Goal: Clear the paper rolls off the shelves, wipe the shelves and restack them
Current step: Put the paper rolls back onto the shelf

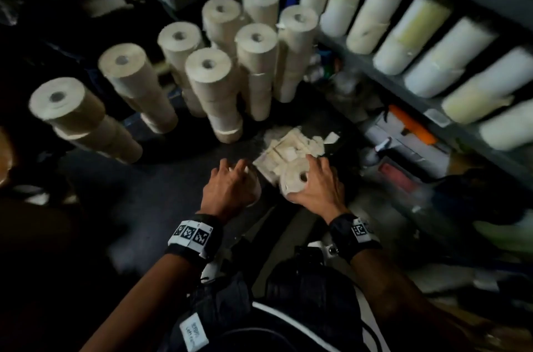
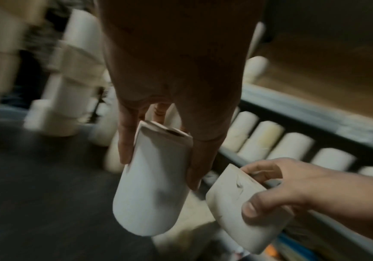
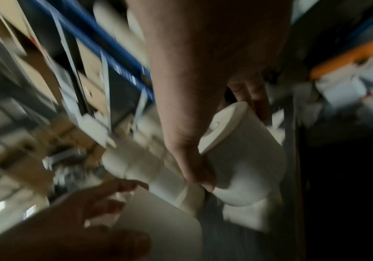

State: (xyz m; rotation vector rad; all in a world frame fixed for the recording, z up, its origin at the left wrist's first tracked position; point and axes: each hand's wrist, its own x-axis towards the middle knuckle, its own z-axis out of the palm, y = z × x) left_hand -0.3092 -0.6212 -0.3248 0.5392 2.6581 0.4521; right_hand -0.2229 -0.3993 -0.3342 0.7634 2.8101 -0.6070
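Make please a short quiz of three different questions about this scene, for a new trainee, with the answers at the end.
1. True or false: each hand grips one paper roll.
2. Multiple choice: the tall stacks of rolls stand (a) on the floor, upright; (b) inside a box; (c) on a chair.
3. Fill in: the white rolls on the right lie in a row on the ____.

Key
1. True: the left hand grips the left roll, and the right hand grips the right roll.
2. a
3. shelf
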